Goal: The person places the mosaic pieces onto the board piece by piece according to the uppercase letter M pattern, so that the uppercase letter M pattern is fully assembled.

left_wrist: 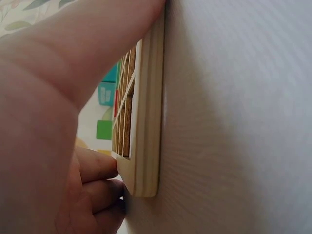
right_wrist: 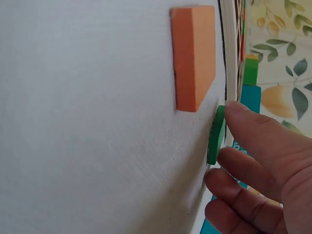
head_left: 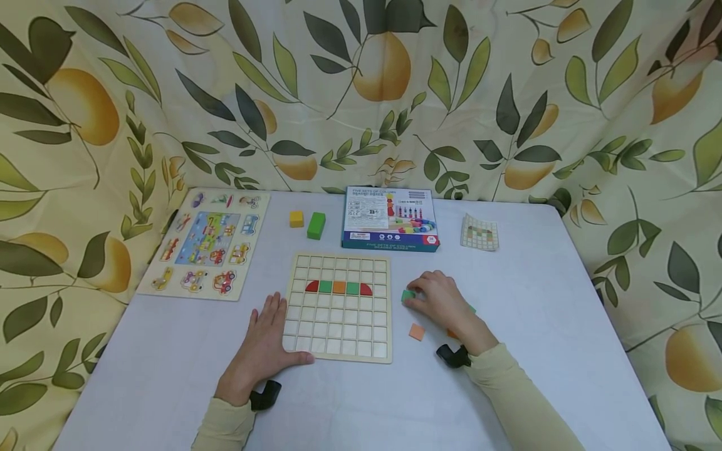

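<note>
A wooden grid board (head_left: pixel 338 361) lies on the table. One row across it holds red curved pieces (head_left: pixel 312 286) at both ends, green squares (head_left: pixel 325 287) inside them and an orange square (head_left: pixel 338 287) in the middle. My left hand (head_left: pixel 262 347) rests at the board's lower left corner, fingers along the left side and thumb at the near edge. Right of the board, my right hand (head_left: pixel 442 304) pinches a green tile (right_wrist: pixel 217 136) between thumb and finger, at the tabletop. Nearer me lies a loose orange tile (head_left: pixel 417 332). Other orange and green pieces are partly hidden under the right hand.
A picture puzzle board (head_left: pixel 248 250) lies at the left. Behind the grid board are a yellow block (head_left: pixel 296 218), a green block (head_left: pixel 316 226) and a blue printed box (head_left: pixel 389 241). A small patterned card (head_left: pixel 479 233) lies at the back right.
</note>
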`<state>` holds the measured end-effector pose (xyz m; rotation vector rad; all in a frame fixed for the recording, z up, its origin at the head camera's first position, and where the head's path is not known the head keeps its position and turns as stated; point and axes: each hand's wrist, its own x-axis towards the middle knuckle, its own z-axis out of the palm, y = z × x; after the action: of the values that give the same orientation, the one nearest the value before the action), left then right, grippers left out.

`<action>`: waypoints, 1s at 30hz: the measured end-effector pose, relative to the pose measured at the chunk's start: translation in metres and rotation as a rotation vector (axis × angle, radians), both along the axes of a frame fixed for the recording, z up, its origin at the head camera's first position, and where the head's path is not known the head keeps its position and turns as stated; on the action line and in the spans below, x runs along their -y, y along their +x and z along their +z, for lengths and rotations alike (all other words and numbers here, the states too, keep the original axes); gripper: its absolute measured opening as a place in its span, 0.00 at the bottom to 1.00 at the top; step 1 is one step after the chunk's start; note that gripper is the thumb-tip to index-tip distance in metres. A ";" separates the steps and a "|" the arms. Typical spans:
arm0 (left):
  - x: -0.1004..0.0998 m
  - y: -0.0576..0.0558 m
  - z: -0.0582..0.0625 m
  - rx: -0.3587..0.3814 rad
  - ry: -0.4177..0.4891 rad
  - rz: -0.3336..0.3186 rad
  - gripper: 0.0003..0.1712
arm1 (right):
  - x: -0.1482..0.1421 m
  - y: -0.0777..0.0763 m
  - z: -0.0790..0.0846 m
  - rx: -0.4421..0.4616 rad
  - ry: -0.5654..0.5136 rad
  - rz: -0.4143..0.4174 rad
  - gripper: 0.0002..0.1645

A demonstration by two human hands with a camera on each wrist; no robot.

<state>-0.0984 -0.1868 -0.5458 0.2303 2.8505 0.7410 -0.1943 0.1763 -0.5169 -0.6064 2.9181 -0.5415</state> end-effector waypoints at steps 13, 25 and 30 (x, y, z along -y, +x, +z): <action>0.000 -0.001 0.001 0.009 -0.003 -0.002 0.79 | 0.003 0.004 -0.005 -0.014 0.001 -0.001 0.18; 0.000 0.000 0.000 -0.006 0.001 -0.001 0.78 | 0.004 0.006 -0.005 -0.074 -0.051 0.018 0.17; 0.000 -0.001 0.000 0.000 0.003 0.001 0.79 | 0.006 0.005 -0.003 -0.079 -0.092 0.022 0.16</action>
<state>-0.0990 -0.1870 -0.5461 0.2286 2.8496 0.7461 -0.1892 0.1707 -0.5204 -0.6856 2.9699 -0.6665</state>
